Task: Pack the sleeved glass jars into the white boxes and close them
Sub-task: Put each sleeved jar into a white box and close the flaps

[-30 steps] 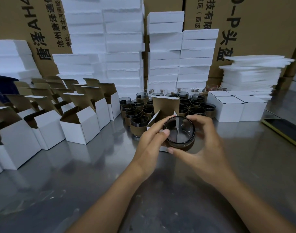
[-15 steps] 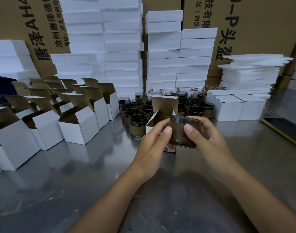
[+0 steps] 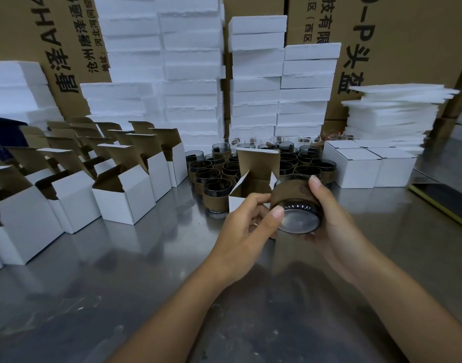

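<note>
Both hands hold one sleeved glass jar (image 3: 294, 205) above the metal table, its thick glass base turned toward me and its brown sleeve on top. My right hand (image 3: 327, 213) wraps round its right side. My left hand (image 3: 247, 221) pinches its left edge, thumb on the base rim. Just behind stands an open white box (image 3: 244, 189) with its brown-lined lid flap up. A cluster of several more sleeved jars (image 3: 215, 188) sits behind and around that box.
Rows of open white boxes (image 3: 125, 197) fill the left of the steel table (image 3: 120, 271). Closed white boxes (image 3: 355, 166) stand at the right, a dark phone (image 3: 444, 200) beside them. Stacked foam blocks (image 3: 193, 74) and big cardboard cartons (image 3: 408, 48) line the back.
The jar has been turned over in my hands: its open mouth faced me, then its side, and now its base faces me. Both hands stayed near the open box.
</note>
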Action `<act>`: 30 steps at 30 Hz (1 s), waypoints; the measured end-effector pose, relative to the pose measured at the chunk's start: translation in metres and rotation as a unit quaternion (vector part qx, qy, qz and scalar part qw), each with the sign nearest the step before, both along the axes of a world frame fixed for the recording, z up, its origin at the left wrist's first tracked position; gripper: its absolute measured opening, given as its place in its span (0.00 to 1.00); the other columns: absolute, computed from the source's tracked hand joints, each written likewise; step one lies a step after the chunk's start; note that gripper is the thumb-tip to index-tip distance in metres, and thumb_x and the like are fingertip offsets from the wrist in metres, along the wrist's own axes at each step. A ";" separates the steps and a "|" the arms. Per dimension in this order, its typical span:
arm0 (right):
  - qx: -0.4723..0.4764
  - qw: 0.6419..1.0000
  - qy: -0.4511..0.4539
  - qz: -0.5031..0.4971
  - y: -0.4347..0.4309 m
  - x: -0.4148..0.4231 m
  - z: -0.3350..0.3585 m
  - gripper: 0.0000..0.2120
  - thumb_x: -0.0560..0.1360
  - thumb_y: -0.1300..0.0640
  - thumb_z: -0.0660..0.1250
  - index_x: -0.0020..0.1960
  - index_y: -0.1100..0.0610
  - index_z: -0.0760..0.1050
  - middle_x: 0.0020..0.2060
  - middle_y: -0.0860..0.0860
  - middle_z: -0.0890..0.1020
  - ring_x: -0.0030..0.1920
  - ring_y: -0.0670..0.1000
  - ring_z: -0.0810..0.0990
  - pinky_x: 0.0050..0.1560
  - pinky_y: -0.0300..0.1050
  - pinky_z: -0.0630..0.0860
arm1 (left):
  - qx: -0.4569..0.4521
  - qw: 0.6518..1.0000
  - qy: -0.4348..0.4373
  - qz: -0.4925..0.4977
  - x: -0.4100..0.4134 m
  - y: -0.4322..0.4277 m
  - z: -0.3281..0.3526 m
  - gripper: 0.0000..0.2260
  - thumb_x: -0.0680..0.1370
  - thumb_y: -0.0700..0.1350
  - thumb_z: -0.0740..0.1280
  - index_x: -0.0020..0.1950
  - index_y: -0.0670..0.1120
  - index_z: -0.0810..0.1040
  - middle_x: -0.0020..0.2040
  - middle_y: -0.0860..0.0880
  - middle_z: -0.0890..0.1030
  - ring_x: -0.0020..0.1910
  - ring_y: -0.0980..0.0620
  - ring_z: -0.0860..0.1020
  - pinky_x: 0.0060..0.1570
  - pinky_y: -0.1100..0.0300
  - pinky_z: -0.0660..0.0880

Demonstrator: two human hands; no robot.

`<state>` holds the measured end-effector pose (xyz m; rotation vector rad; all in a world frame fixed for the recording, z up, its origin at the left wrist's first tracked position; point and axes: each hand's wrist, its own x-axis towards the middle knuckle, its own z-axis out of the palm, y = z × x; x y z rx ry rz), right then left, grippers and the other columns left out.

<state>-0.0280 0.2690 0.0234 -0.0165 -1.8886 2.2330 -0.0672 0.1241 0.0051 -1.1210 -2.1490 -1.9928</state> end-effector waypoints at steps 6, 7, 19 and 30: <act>0.013 1.000 0.015 0.005 -0.001 0.002 0.002 0.24 0.58 0.31 0.65 0.46 0.45 0.83 0.45 0.51 0.85 0.46 0.46 0.84 0.42 0.40 0.77 | 0.003 1.000 0.008 0.001 -0.002 0.000 -0.002 0.21 0.73 0.61 0.60 0.61 0.52 0.73 0.47 0.44 0.81 0.42 0.55 0.80 0.42 0.67 0.73; 0.013 1.000 0.022 0.007 -0.001 0.002 0.002 0.25 0.59 0.32 0.65 0.46 0.46 0.83 0.45 0.51 0.85 0.46 0.47 0.84 0.42 0.40 0.78 | 0.006 1.000 0.011 0.004 -0.003 0.001 -0.002 0.19 0.74 0.59 0.61 0.62 0.54 0.72 0.46 0.45 0.81 0.41 0.56 0.79 0.42 0.67 0.73; -0.024 0.989 0.146 -0.028 0.005 0.000 -0.004 0.27 0.62 0.54 0.72 0.61 0.51 0.73 0.54 0.47 0.82 0.59 0.49 0.79 0.60 0.50 0.75 | -0.012 0.994 0.072 0.084 -0.004 0.001 -0.001 0.16 0.78 0.50 0.58 0.65 0.60 0.69 0.46 0.47 0.79 0.43 0.55 0.78 0.48 0.51 0.78; -0.018 0.986 0.166 -0.021 0.004 -0.002 -0.006 0.27 0.63 0.55 0.71 0.62 0.50 0.73 0.55 0.46 0.82 0.60 0.48 0.79 0.60 0.50 0.75 | -0.184 0.915 0.147 0.329 -0.016 -0.005 -0.009 0.14 0.80 0.51 0.58 0.65 0.56 0.72 0.48 0.55 0.62 0.38 0.58 0.70 0.33 0.72 0.64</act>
